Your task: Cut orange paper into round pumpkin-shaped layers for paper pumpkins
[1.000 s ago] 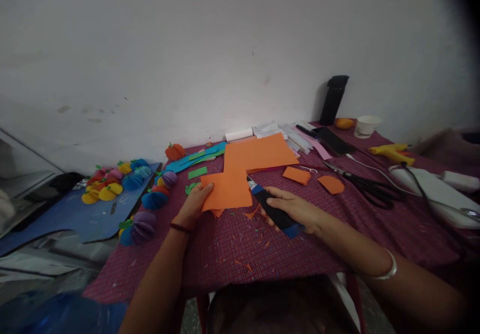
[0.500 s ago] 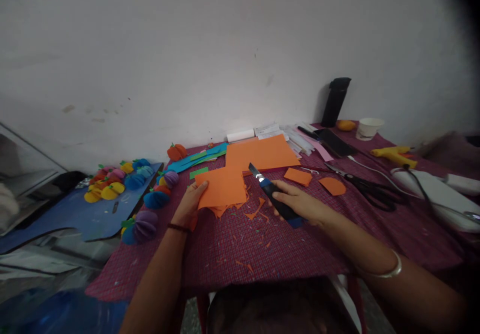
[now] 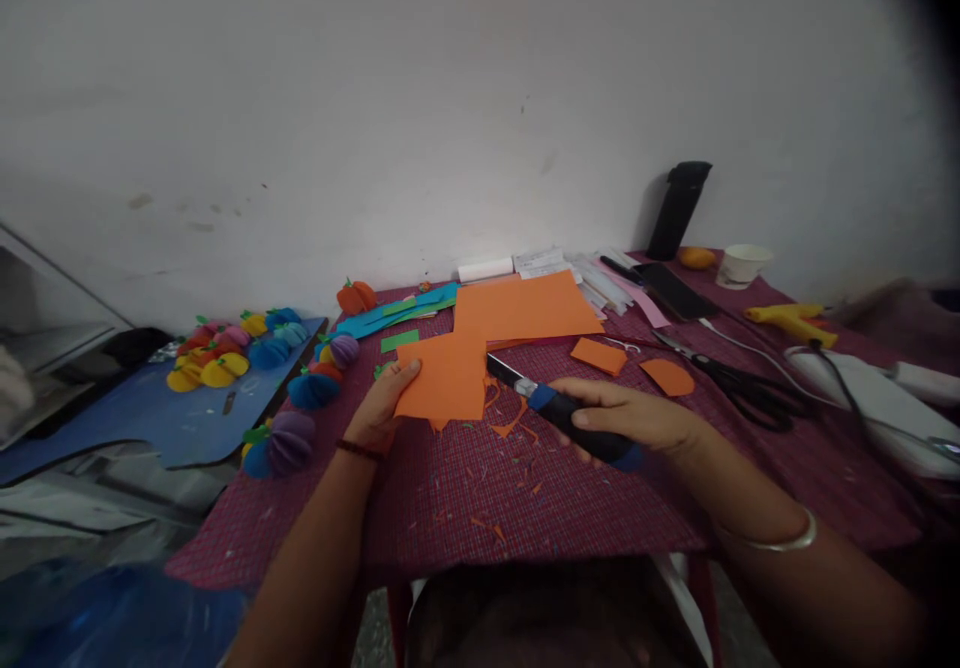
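Note:
My left hand (image 3: 386, 400) is closed on the left edge of an orange paper sheet (image 3: 441, 378), thumb on top. In my right hand (image 3: 619, 416) is a black and blue utility knife (image 3: 574, 420), its blade out and pointing up and left. The blade tip lies at the sheet's right edge; whether it touches the paper I cannot tell. Thin orange scraps (image 3: 510, 418) lie below and beside the sheet. Larger orange sheets (image 3: 536, 306) are behind it. Right of them are a small stack of orange rectangles (image 3: 598, 355) and a rounded orange piece (image 3: 669, 377).
Black scissors (image 3: 739, 383), a yellow glue gun (image 3: 791, 321), a phone (image 3: 675, 291), a paper cup (image 3: 742, 266) and a black bottle (image 3: 679, 210) stand or lie at right. Colourful paper pumpkins (image 3: 281, 443) are at left, several on a blue board (image 3: 172, 428). A wall (image 3: 420, 118) rises behind.
The knife has tilted lower, its blade turning more to the left, and my right hand has shifted slightly right and down. My left hand still holds the orange sheet.

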### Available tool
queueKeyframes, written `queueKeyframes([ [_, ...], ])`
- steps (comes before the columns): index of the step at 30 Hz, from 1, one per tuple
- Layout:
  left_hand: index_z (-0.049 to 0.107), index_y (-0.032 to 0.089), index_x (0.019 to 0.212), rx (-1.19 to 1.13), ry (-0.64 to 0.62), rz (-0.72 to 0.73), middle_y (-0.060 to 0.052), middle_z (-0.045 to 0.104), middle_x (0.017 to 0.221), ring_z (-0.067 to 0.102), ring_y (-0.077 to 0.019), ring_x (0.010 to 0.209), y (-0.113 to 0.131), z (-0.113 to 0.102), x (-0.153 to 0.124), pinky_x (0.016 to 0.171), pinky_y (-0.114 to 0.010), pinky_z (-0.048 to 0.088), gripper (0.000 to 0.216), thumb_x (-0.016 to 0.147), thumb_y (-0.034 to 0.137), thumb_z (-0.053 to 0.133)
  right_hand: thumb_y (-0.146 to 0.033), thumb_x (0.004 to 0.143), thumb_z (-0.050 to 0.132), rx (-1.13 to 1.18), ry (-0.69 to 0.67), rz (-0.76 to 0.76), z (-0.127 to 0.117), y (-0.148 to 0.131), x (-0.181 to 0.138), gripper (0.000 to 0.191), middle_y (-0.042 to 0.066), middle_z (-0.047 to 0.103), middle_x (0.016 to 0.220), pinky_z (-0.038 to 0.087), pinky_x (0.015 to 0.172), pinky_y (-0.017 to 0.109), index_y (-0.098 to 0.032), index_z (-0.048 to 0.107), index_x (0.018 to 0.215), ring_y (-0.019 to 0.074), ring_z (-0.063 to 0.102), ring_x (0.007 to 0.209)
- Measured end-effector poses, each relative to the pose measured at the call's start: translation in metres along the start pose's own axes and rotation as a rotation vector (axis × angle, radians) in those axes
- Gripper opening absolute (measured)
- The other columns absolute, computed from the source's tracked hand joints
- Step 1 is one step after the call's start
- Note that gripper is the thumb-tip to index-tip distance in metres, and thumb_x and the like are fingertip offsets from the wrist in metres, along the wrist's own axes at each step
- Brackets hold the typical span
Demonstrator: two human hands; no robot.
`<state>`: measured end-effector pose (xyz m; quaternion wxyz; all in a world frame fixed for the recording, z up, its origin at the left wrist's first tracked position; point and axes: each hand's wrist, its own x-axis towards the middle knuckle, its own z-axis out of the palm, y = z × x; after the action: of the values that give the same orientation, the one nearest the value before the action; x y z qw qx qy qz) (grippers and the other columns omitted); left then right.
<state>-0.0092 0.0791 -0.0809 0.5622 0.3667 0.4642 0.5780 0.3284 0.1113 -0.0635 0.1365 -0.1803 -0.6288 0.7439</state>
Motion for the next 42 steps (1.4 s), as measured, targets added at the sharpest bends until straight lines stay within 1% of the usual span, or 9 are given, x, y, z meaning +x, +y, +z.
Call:
queueKeyframes([
  [6,0.068,0.009,0.097,0.019,0.018,-0.004,-0.011,0.074,0.08,0.07,-0.0211,0.064,-0.0002,-0.0019,-0.0004,0.053,-0.025,0.055,0.038,0.071,0.036,0.074,-0.04,0.088,0.06,-0.022,0.003,0.012,-0.001,0.0021,0.0013,0.047,0.005,0.06,0.094,0.051,0.056,0.021,-0.02,0.046,0.128,0.0116,0.064,0.069],
  [11,0.068,0.01,0.1,0.013,0.021,0.008,-0.013,0.074,0.086,0.071,-0.0224,0.067,0.0007,-0.0045,-0.0014,0.054,-0.026,0.055,0.038,0.074,0.036,0.072,-0.041,0.088,0.059,-0.054,0.003,0.015,-0.0011,0.0014,0.0014,0.046,0.004,0.06,0.094,0.049,0.054,0.02,-0.021,0.046,0.127,0.0111,0.063,0.067],
  [14,0.067,0.012,0.099,-0.006,0.057,0.024,-0.011,0.074,0.086,0.07,-0.0209,0.066,-0.0001,-0.0069,-0.0006,0.054,-0.025,0.055,0.034,0.075,0.035,0.071,-0.041,0.089,0.057,-0.07,-0.008,0.003,-0.0005,0.0,0.0027,0.042,0.004,0.059,0.094,0.049,0.054,0.019,-0.02,0.048,0.124,0.0106,0.062,0.067],
  [18,0.067,0.013,0.098,-0.028,0.101,0.041,-0.01,0.075,0.088,0.07,-0.0185,0.065,-0.0015,-0.0093,0.0008,0.055,-0.023,0.056,0.032,0.074,0.034,0.072,-0.041,0.09,0.057,-0.104,0.015,0.008,-0.0004,-0.0008,0.0038,0.042,0.004,0.06,0.093,0.05,0.055,0.021,-0.02,0.047,0.125,0.0109,0.062,0.068],
  [23,0.066,0.011,0.101,-0.006,0.083,0.045,-0.012,0.074,0.089,0.071,-0.0217,0.07,-0.0004,-0.0093,0.0024,0.055,-0.024,0.056,0.036,0.074,0.035,0.071,-0.041,0.089,0.057,-0.139,0.031,0.018,-0.0015,-0.0005,0.0036,0.043,0.004,0.059,0.094,0.051,0.057,0.021,-0.022,0.047,0.127,0.0113,0.062,0.07],
  [28,0.066,0.012,0.096,0.013,0.083,0.06,-0.013,0.074,0.088,0.072,-0.025,0.078,0.0026,-0.0051,0.0037,0.056,-0.025,0.056,0.031,0.075,0.035,0.07,-0.041,0.089,0.057,-0.135,0.051,0.051,0.0001,-0.0013,0.0052,0.045,0.005,0.059,0.092,0.051,0.057,0.022,-0.021,0.046,0.128,0.0117,0.062,0.068],
  [31,0.065,0.011,0.093,0.051,0.136,0.098,-0.011,0.075,0.086,0.071,-0.023,0.075,0.0057,-0.0019,0.0021,0.053,-0.023,0.054,0.029,0.074,0.033,0.071,-0.041,0.088,0.058,-0.107,0.081,0.066,0.002,-0.0015,0.0074,0.043,0.004,0.059,0.089,0.05,0.054,0.021,-0.02,0.046,0.124,0.0112,0.062,0.066],
  [35,0.064,0.01,0.099,0.065,0.146,0.142,-0.009,0.074,0.087,0.071,-0.0205,0.073,0.0083,-0.0023,0.001,0.056,-0.023,0.056,0.035,0.074,0.033,0.072,-0.04,0.088,0.058,-0.083,0.104,0.092,0.0036,-0.0001,0.0097,0.038,0.003,0.061,0.087,0.047,0.05,0.019,-0.019,0.047,0.118,0.0105,0.062,0.062],
  [42,0.066,0.01,0.098,0.06,0.093,0.075,-0.009,0.074,0.081,0.07,-0.0188,0.062,0.0059,-0.0066,0.0003,0.056,-0.025,0.057,0.035,0.072,0.033,0.072,-0.041,0.087,0.06,-0.082,0.129,0.109,0.0064,-0.0007,0.0107,0.044,0.003,0.062,0.085,0.05,0.051,0.02,-0.02,0.047,0.123,0.0104,0.062,0.062],
])
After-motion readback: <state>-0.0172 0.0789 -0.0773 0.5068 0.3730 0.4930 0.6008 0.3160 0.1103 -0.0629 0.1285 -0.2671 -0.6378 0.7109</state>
